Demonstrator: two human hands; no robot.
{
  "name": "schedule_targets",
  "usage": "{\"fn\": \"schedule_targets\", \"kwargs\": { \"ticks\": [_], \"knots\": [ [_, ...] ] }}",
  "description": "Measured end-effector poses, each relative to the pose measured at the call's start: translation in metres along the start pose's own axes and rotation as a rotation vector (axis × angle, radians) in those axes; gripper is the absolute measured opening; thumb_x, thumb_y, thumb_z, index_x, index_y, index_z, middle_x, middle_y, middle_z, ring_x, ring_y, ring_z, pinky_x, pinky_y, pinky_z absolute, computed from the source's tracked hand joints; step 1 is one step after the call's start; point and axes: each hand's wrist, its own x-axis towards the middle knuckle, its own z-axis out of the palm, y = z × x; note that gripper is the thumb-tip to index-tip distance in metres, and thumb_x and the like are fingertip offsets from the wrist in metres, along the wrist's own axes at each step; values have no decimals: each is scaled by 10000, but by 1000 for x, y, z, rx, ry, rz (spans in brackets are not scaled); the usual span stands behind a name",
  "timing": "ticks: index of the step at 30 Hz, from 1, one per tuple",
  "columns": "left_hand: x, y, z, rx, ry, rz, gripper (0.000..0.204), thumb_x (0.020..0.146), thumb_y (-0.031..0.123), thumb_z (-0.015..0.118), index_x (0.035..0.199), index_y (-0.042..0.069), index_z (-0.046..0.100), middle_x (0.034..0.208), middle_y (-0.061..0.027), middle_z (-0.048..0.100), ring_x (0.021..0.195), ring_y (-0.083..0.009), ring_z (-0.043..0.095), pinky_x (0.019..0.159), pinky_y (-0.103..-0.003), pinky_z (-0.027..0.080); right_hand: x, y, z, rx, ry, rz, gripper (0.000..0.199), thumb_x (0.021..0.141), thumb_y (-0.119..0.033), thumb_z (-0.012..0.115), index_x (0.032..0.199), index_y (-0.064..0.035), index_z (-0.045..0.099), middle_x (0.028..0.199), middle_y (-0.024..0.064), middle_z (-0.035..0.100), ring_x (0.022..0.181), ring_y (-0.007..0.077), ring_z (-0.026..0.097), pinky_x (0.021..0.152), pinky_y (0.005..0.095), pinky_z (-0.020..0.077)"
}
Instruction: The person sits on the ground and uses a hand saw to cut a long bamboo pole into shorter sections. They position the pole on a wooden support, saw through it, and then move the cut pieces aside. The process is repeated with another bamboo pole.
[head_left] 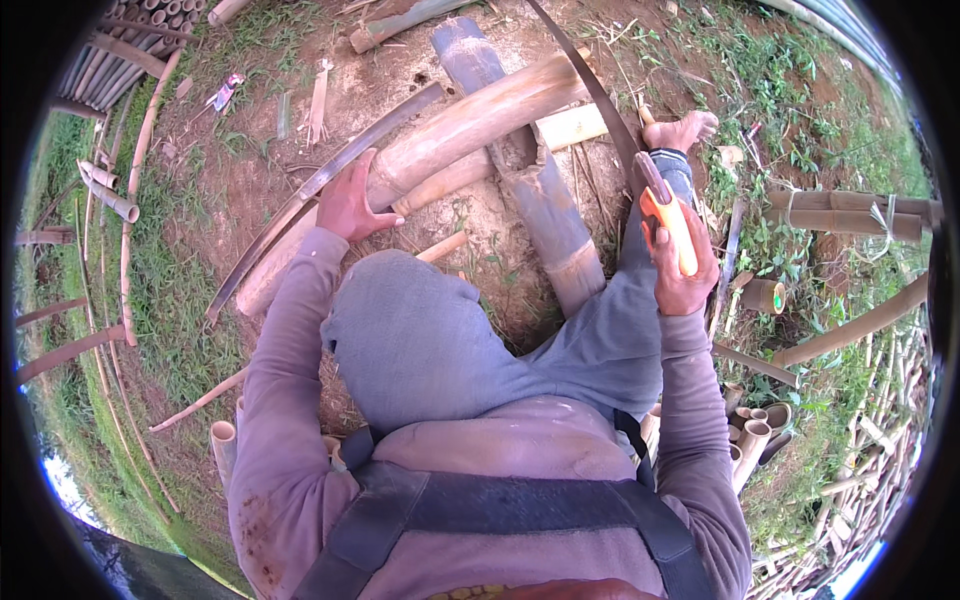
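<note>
A thick bamboo pole (470, 120) lies slantwise in front of me, running from lower left to upper right. My left hand (347, 200) lies over its left part, thumb spread away from the fingers. Along the pole's far side runs a long split bamboo strip (370, 137), close to those fingers. My right hand (685, 262) is wrapped round the orange handle of a handsaw (672, 225), above my right shin. The saw's dark curved blade (600, 95) points up and away, passing the pole's right end; whether it touches the bamboo I cannot tell.
A grey-green bamboo log (555, 225) with a notch lies crosswise beneath the pole. A thinner bamboo piece (572, 127) sits beside it. My bare foot (682, 131) rests near the blade. Tied bamboo (850, 215) stands right; stacked poles (120, 70) lie far left.
</note>
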Motion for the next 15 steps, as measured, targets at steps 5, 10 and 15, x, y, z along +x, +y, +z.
{"fn": "schedule_targets", "kwargs": {
  "ticks": [5,10,15],
  "knots": [
    [-18,-1,-1,-71,-87,-31,1106,666,330,984,1590,131,409,1505,-233,567,1378,-422,558,1162,-471,461,-20,-15,-2,37,-2,66,411,969,-140,735,1330,48,675,1253,187,745,1127,273,739,977,387,573],
    [-30,-24,9,-7,-115,-48,1097,677,364,958,1602,171,402,1511,-209,576,1360,-427,578,1150,-490,476,-47,-3,-2,66,-39,82,422,975,-145,742,1345,45,665,1274,185,737,1151,267,733,983,372,573],
    [-33,-25,15,-52,-108,-38,1098,696,440,945,1610,176,396,1517,-212,572,1374,-431,567,1159,-483,469,-44,-11,-1,132,-38,96,439,974,-109,746,1368,52,640,1289,191,729,1163,267,729,1000,377,570]
  ]
}}
